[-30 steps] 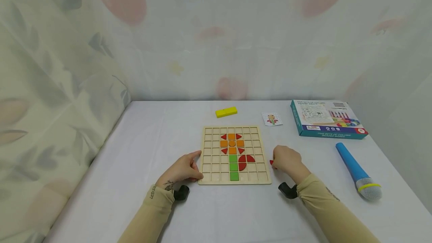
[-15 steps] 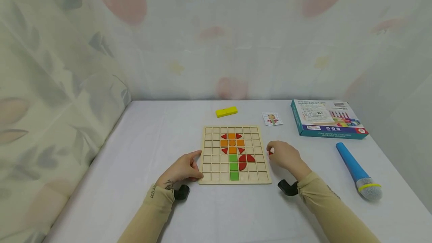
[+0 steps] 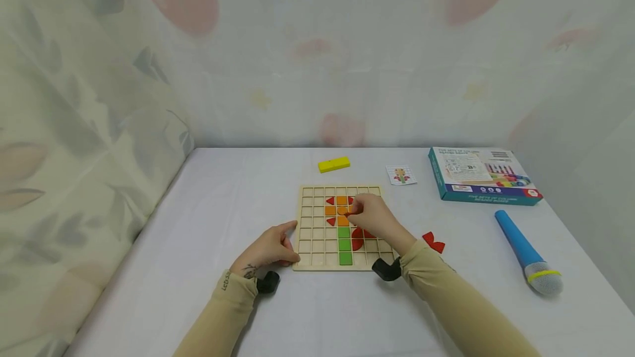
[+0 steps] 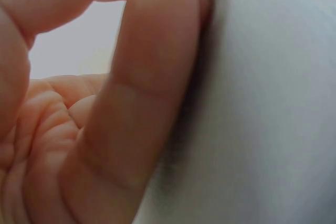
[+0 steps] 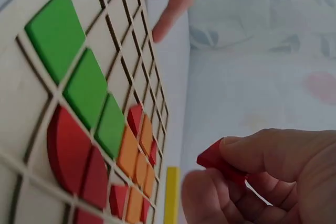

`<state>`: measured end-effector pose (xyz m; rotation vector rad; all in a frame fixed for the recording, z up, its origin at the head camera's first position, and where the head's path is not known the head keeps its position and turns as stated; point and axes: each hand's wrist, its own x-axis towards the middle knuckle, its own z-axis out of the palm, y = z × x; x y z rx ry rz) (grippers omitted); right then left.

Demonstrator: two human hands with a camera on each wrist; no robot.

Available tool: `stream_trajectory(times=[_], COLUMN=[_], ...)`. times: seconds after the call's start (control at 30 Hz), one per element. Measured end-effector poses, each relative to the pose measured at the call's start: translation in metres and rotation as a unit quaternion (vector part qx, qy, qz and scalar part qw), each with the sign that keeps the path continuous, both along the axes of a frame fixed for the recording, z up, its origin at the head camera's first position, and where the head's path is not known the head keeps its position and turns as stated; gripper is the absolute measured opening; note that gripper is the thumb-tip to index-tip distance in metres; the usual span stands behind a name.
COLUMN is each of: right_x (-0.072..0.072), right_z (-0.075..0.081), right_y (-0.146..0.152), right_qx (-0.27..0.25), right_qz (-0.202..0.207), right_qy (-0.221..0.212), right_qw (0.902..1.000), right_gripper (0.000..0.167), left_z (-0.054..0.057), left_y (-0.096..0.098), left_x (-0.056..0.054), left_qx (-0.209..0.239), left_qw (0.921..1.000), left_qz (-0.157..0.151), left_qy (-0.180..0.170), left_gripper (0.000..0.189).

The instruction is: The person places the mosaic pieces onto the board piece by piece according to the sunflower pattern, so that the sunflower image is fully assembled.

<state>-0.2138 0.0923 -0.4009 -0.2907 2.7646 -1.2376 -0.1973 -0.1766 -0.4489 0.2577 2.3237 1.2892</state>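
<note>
A wooden grid board (image 3: 317, 247) lies on the white table with green squares (image 3: 344, 245), orange pieces and red triangles in its cells. My left hand (image 3: 268, 245) touches the board's left edge with its index finger and the near-left corner with its thumb. Above the board, my right hand (image 3: 378, 218) pinches a small red piece (image 5: 212, 156) between thumb and fingers; its full shape is hidden. In the right wrist view the piece is held apart from the board. Red quarter-circle pieces (image 5: 65, 148) sit beside the green squares, partly covered by my right hand in the head view.
Loose red pieces (image 3: 434, 242) lie right of the board, by my right sleeve. Behind the board are a yellow block (image 3: 334, 165) and a small pattern card (image 3: 401, 175). A boxed set (image 3: 483, 175) and a blue toy microphone (image 3: 527, 252) stand further right.
My right hand has moved left from beside the board to over it, carrying a red piece. This uncovers the loose red pieces on the table. My left hand has stayed put.
</note>
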Motion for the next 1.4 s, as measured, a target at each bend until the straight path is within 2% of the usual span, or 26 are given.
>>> stream_trajectory(times=[0.1, 0.27, 0.37, 0.47, 0.7, 0.93, 1.4], right_x=[-0.001, 0.001, 0.002, 0.004, 0.007, 0.008, 0.007], right_z=[-0.006, -0.019, -0.024, -0.027, -0.029, -0.026, -0.030], right_y=[-0.014, -0.031, -0.039, -0.045, -0.053, -0.059, -0.064], right_qx=[-0.014, -0.014, -0.009, -0.005, 0.056, 0.131, 0.178], right_qz=[0.011, 0.010, 0.006, -0.002, -0.028, -0.053, -0.056], right_qy=[-0.012, -0.033, -0.023, -0.012, -0.020, -0.043, -0.023], right_qw=[0.9998, 0.9993, 0.9997, 0.9999, 0.9979, 0.9890, 0.9822], right_gripper=[0.006, 0.011, 0.008, 0.011, 0.023, 0.031, 0.045], left_z=[-0.001, -0.001, -0.001, 0.000, 0.002, 0.000, -0.002], left_y=[-0.001, -0.002, -0.002, -0.002, -0.001, -0.001, -0.002], left_x=[0.000, 0.000, 0.000, 0.000, 0.001, 0.000, -0.001], left_qx=[0.003, 0.004, 0.004, 0.005, 0.006, 0.003, 0.001], left_qw=[1.0000, 1.0000, 1.0000, 1.0000, 1.0000, 1.0000, 1.0000], left_qz=[-0.003, -0.006, -0.006, -0.006, -0.004, -0.003, -0.006], left_qy=[0.000, 0.002, 0.003, 0.002, 0.000, -0.001, 0.002], left_gripper=[0.092, 0.092, 0.092, 0.092, 0.091, 0.091, 0.092])
